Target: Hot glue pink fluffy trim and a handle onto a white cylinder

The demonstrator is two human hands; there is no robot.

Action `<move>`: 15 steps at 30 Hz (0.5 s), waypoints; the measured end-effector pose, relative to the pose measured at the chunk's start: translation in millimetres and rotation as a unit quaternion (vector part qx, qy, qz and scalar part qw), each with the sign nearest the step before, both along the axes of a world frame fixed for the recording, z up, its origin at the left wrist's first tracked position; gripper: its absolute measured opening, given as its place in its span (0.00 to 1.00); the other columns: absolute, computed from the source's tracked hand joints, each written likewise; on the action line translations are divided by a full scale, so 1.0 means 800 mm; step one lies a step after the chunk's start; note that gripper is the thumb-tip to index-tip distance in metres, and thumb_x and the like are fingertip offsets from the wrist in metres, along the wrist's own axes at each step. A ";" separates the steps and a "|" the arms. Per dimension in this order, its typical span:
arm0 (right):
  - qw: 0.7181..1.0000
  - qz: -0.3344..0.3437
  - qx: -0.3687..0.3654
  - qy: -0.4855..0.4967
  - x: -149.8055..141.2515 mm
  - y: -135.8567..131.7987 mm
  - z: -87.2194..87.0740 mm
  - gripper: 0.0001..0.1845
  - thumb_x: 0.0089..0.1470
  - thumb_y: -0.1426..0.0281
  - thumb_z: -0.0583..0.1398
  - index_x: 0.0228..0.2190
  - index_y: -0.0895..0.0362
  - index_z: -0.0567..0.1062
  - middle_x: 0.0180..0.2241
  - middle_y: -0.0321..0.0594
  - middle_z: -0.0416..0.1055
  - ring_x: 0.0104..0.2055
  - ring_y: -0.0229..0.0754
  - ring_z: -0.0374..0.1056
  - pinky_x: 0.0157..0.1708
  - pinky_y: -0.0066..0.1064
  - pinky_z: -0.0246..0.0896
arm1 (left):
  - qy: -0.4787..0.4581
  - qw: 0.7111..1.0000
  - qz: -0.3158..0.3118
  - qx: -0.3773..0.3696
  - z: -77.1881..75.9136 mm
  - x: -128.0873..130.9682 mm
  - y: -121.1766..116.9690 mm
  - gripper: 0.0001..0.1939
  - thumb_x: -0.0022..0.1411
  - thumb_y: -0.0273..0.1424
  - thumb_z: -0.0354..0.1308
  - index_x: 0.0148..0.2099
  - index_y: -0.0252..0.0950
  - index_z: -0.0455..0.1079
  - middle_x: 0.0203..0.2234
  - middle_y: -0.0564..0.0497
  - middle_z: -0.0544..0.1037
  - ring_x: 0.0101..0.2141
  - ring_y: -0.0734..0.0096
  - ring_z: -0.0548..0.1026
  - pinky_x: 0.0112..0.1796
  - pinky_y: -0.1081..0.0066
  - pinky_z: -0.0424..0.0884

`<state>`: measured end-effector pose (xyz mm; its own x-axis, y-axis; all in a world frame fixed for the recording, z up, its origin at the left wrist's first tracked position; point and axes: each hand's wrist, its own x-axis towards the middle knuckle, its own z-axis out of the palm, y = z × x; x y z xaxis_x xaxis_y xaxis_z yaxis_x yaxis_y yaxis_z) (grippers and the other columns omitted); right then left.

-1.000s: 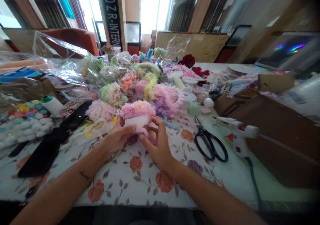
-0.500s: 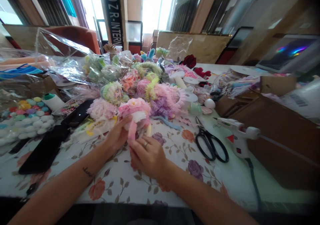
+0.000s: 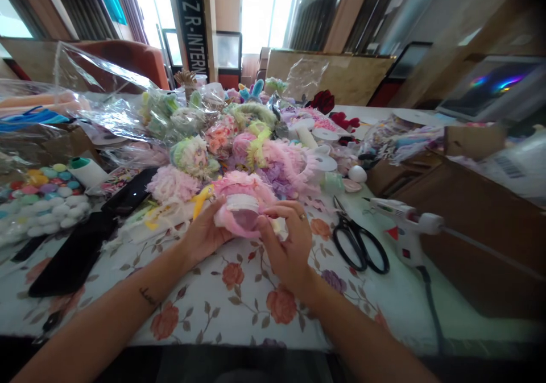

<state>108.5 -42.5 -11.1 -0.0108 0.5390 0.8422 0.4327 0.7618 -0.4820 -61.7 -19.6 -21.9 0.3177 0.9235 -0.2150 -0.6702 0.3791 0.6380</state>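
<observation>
A pink, frilly round piece [image 3: 251,185] with a white rim and a clear-looking round face is held above the flowered cloth, its open side towards me. My left hand [image 3: 209,229] is closed around its left side. A soft pink strip [image 3: 234,225] curves along the lower edge of the round face. On the right, my right hand [image 3: 288,238] pinches the strip's end against the edge with thumb and fingers; the exact grip is partly hidden. Beside my left fingers is a yellow ribbon-like piece [image 3: 200,202].
Black-handled scissors [image 3: 360,244] and a white glue gun [image 3: 403,224] with its cord lie to the right, before a cardboard box [image 3: 478,241]. Heaped lace trims [image 3: 290,161] and ribbon spools stand behind. Left are pompoms [image 3: 51,201] and a black phone-like slab [image 3: 72,258].
My right hand has moved right and up, carrying the pink strip across the round face's lower edge. The round piece has shifted slightly right and turned more towards me.
</observation>
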 end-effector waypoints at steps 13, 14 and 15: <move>0.998 0.022 -0.042 -0.030 -0.008 0.000 -0.011 0.06 0.58 0.76 0.60 0.34 0.53 0.75 0.37 0.41 0.69 0.42 0.45 0.66 0.42 0.41 0.65 | 0.056 0.996 0.007 0.067 -0.001 0.002 -0.007 0.31 0.55 0.30 0.66 0.60 0.36 0.63 0.43 0.44 0.80 0.38 0.60 0.80 0.38 0.67 0.77; 0.998 0.029 -0.049 -0.028 -0.008 0.002 -0.011 0.05 0.58 0.75 0.60 0.34 0.53 0.75 0.37 0.41 0.68 0.41 0.46 0.66 0.42 0.41 0.65 | 0.064 0.995 0.008 0.074 0.000 0.002 -0.007 0.32 0.55 0.30 0.67 0.61 0.37 0.63 0.44 0.44 0.80 0.39 0.60 0.80 0.38 0.67 0.77; 0.998 0.033 -0.054 -0.027 -0.008 0.003 -0.012 0.05 0.59 0.75 0.59 0.34 0.52 0.75 0.36 0.41 0.68 0.41 0.45 0.66 0.41 0.41 0.65 | 0.072 0.994 0.009 0.080 0.001 0.002 -0.007 0.33 0.54 0.30 0.67 0.61 0.38 0.63 0.46 0.44 0.80 0.40 0.59 0.80 0.38 0.67 0.77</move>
<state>102.4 -40.2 -20.5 -0.0931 0.6229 0.7767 0.4118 0.7344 -0.5396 -60.3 -24.9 -21.2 0.2782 0.9546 -0.1063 -0.5734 0.2538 0.7789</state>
